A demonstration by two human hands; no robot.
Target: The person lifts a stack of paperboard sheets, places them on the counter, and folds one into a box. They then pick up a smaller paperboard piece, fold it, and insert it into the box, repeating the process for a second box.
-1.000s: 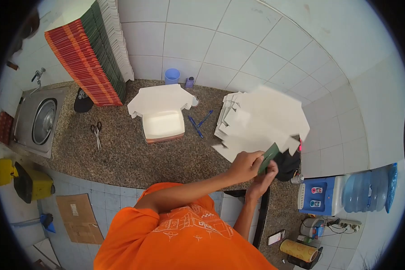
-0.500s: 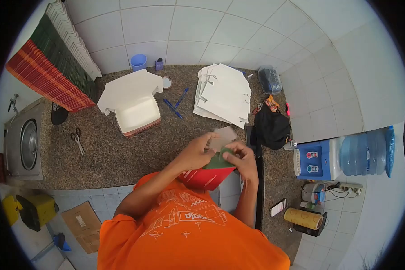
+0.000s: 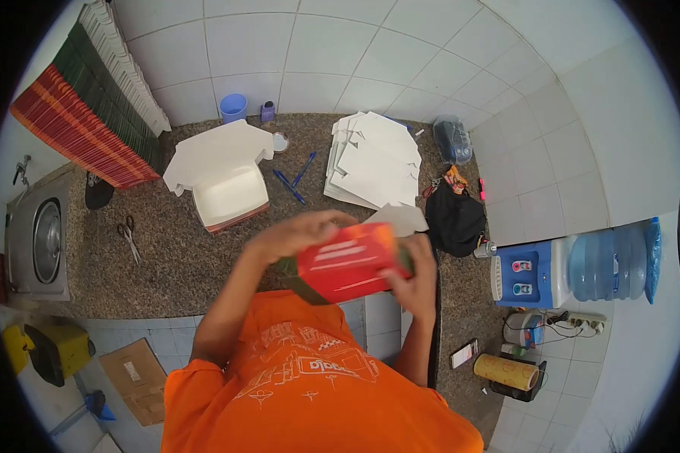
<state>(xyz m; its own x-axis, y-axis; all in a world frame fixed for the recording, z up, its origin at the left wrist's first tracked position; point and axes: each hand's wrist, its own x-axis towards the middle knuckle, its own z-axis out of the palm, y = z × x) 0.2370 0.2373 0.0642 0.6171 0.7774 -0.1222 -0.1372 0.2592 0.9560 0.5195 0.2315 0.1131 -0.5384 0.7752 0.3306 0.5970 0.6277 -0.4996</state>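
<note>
Between my hands is a red and green cardboard box (image 3: pixel 343 264), held up in front of my orange shirt, with its pale flap (image 3: pixel 400 219) sticking out at the far right side. My left hand (image 3: pixel 298 232) grips its upper left edge and is blurred. My right hand (image 3: pixel 415 278) is closed on its right end, thumb on the red face. Farther off on the counter, an open box with a white inside (image 3: pixel 232 198) stands at the left, and a stack of white cardboard sheets (image 3: pixel 374 162) lies beyond the held box.
The granite counter (image 3: pixel 181 275) bears scissors (image 3: pixel 129 240), blue pens (image 3: pixel 289 186), a blue cup (image 3: pixel 233 108) and a black bag (image 3: pixel 454 219). Folded cartons (image 3: pixel 90 121) stand at the left near the sink (image 3: pixel 47 241). A water dispenser (image 3: pixel 532 272) and a phone (image 3: pixel 464 353) are at the right.
The box has been raised and turned, so its red face now shows more. My left hand has shifted left along it, and my right hand has moved from the green flap to its right end.
</note>
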